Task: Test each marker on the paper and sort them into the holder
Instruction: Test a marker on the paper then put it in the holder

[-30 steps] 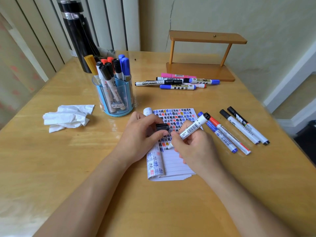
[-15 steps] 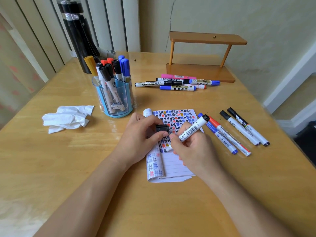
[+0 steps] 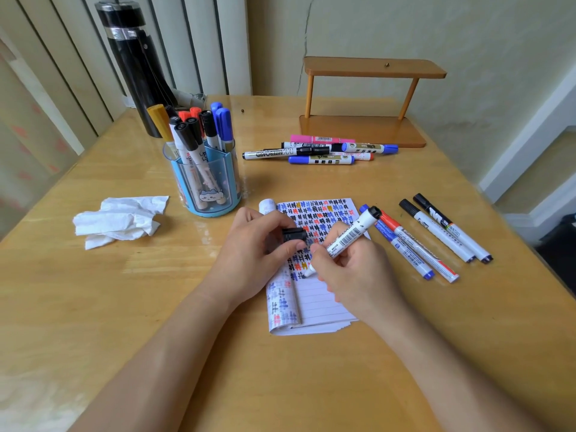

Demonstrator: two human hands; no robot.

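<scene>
The right grip (image 3: 349, 269) is closed round the white marker (image 3: 349, 236), whose tip is down on the paper (image 3: 321, 304), near the middle of the page. The left grip (image 3: 258, 254) pinches the black cap (image 3: 294, 234) and lies over the page's curled side. If the page slides or rolls, the tip could smear ink on a finger or the worktop (image 3: 187, 307). The marker is slanted: tip low, left and toward the person; black end high, right and away.
</scene>
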